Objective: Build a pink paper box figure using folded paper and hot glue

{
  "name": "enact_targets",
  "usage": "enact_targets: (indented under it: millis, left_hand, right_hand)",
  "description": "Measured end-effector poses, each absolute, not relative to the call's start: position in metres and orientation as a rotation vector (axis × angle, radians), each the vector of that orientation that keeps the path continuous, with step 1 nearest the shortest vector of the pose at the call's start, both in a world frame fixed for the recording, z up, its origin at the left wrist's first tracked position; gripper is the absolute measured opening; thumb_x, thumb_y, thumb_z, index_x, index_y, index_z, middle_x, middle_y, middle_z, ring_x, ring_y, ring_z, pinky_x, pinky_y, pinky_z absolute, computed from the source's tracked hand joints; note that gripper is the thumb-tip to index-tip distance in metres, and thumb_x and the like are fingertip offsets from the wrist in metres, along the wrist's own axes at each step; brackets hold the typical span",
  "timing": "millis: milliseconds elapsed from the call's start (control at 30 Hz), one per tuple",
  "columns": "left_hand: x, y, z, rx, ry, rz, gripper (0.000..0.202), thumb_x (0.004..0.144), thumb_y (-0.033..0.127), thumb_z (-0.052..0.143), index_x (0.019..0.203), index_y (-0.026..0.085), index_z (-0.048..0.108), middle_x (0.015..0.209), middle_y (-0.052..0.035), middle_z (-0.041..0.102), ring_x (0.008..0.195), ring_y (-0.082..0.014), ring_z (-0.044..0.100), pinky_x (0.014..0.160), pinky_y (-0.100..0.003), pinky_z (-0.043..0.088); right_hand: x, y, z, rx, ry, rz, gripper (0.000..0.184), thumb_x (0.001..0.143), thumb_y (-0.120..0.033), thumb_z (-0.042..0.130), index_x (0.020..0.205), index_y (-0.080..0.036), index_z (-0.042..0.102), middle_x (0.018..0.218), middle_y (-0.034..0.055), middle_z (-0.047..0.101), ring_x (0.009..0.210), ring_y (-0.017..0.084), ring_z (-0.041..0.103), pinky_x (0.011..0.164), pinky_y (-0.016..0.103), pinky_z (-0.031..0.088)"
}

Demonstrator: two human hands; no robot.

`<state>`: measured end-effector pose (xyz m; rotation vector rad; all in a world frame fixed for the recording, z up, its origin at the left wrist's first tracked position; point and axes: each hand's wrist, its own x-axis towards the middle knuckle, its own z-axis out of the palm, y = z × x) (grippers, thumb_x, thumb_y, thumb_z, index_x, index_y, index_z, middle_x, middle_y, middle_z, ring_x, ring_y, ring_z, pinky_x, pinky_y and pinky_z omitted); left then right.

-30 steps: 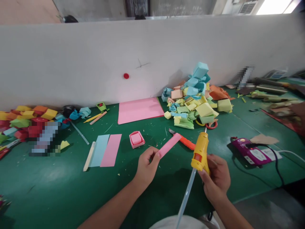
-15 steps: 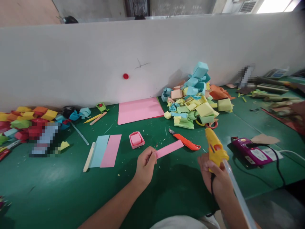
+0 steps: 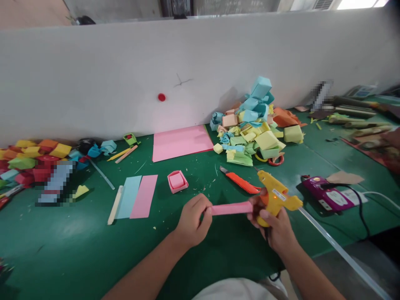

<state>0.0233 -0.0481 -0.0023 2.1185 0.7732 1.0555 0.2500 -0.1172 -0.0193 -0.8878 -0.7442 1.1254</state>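
Pinched in my left hand (image 3: 194, 218) is one end of a narrow pink paper strip (image 3: 231, 208), held above the table. My right hand (image 3: 273, 221) grips a yellow hot glue gun (image 3: 275, 193) with a long clear glue stick (image 3: 340, 252) poking out of its back. Fingers of that same hand touch the strip's right end. Behind my left hand sits a small folded pink paper box (image 3: 177, 181). An orange utility knife (image 3: 242, 182) lies behind the strip, its blade pointing left.
Blue paper (image 3: 128, 196), pink paper (image 3: 144, 196) and a wooden stick (image 3: 115, 205) lie at left. A pile of folded paper pieces (image 3: 250, 133) stands against the white partition (image 3: 125, 79). At right is a purple power strip (image 3: 325, 195) with cords. Another person's hand (image 3: 392, 139) shows far right.
The glue gun has turned and moved left and down, so my right fingers now meet the strip's far end. The strip has swung from slanting upward to nearly level.
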Motion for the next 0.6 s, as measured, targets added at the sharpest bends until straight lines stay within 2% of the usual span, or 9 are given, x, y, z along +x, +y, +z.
enact_targets:
  millis: [67,167,267,433,600]
  left_hand:
    - [0.0242,-0.0494,-0.0014,2.219,0.681,1.027,0.018,0.098,0.020,0.044,0.082,0.021,0.051,0.076,-0.0019,0.053,0.068,-0.0169,0.048,0.065,-0.030,0.038]
    - [0.0253,-0.0493,-0.0005,2.350,0.613,1.019,0.016,0.098,0.015,0.042,0.085,0.021,0.051,0.077,-0.0033,0.057,0.070,-0.0178,0.051,0.066,-0.031,0.040]
    - [0.0255,-0.0482,-0.0008,2.355,0.641,1.045,0.016,0.098,0.015,0.041,0.086,0.021,0.051,0.078,-0.0035,0.057,0.070,-0.0177,0.051,0.066,-0.031,0.041]
    - [0.0253,-0.0480,-0.0018,2.339,0.671,1.062,0.016,0.098,0.015,0.042,0.086,0.020,0.050,0.077,-0.0030,0.055,0.070,-0.0174,0.051,0.065,-0.030,0.041]
    - [0.0252,-0.0485,-0.0025,2.368,0.661,1.074,0.014,0.096,0.013,0.045,0.087,0.020,0.052,0.078,-0.0031,0.057,0.071,-0.0174,0.053,0.066,-0.030,0.042]
  right_hand:
    - [0.2490,-0.1161,-0.0221,-0.912,-0.788,1.124,0.051,0.073,-0.036,0.086,0.108,-0.029,0.049,0.093,0.0042,0.072,0.063,0.018,0.061,0.044,0.026,0.041]
    - [0.2496,-0.1159,-0.0264,-0.936,-0.844,1.113,0.054,0.072,-0.029,0.088,0.106,-0.029,0.046,0.101,0.0055,0.073,0.074,0.021,0.066,0.048,0.027,0.046]
    - [0.2511,-0.1172,-0.0279,-0.946,-0.860,1.114,0.054,0.073,-0.025,0.087,0.106,-0.030,0.045,0.099,0.0021,0.073,0.069,0.018,0.065,0.051,0.027,0.049]
    - [0.2501,-0.1170,-0.0250,-0.965,-0.836,1.070,0.048,0.077,-0.023,0.085,0.101,-0.030,0.044,0.085,-0.0049,0.069,0.055,0.011,0.057,0.047,0.023,0.046]
    - [0.2488,-0.1154,-0.0206,-0.993,-0.812,1.008,0.046,0.075,-0.024,0.084,0.098,-0.029,0.045,0.080,-0.0066,0.068,0.051,0.010,0.056,0.046,0.024,0.046]
